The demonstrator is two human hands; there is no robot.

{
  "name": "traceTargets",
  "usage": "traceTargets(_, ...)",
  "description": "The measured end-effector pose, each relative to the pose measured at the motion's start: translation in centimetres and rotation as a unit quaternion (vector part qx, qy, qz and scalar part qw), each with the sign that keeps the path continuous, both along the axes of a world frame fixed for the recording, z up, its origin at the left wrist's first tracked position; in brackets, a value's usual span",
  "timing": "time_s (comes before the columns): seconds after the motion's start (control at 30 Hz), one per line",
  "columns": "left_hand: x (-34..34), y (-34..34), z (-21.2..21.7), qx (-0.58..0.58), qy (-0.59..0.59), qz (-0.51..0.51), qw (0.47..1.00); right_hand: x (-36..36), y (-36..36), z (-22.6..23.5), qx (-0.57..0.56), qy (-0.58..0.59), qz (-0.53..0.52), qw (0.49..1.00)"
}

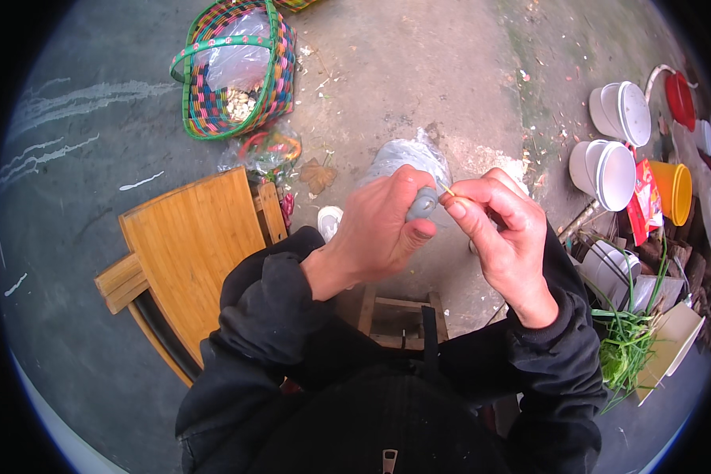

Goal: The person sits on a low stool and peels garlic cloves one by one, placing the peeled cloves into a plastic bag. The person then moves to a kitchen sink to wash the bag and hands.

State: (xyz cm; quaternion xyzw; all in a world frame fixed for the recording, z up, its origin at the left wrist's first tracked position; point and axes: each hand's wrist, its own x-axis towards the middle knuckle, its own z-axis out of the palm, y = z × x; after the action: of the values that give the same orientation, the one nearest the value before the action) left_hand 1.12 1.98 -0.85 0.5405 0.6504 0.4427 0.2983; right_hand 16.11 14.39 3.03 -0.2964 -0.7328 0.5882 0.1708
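Head view: hands raised together, left hand (379, 229) gripping grey lump (421, 205).

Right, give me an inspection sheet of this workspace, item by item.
Surface: grey concrete floor, streaked with pale marks and scattered debris.
Job's things: small grey rounded object held in the left hand; thin yellowish sliver pinched at its tip by the right hand.
Clutter: multicoloured woven plastic basket with a clear bag inside; clear plastic bag on the floor behind the hands; green leafy stalks.
Hands: both closed in a pinch, close together.
Cables: nothing seen.
Surroundings: low bamboo stool at left; white plastic bowls, orange plastic cup at right.
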Motion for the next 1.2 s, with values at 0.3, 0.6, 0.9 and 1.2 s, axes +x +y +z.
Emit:
traceTargets(0.3, 0.0, 0.2, -0.4, -0.025, 0.029, -0.032, 0.999, -0.2, 0.0, -0.9, 0.211, 0.049, 0.065, 0.974)
traceTargets(0.6, 0.2, 0.2, -0.6, -0.03, 0.019, -0.027, 0.999, -0.2, 0.1, -1.9, 0.177, 0.051, 0.053, 0.981)
traceTargets(0.9, 0.0, 0.1, -0.8, -0.035, 0.023, -0.024, 0.999, 0.1, -0.6, -0.2, -0.255, -0.009, -0.016, 0.967)
traceTargets(1.2, -0.2, 0.2, -0.8, -0.043, 0.027, -0.024, 0.998, 0.4, -0.4, 0.0, -0.303, 0.01, -0.024, 0.953)
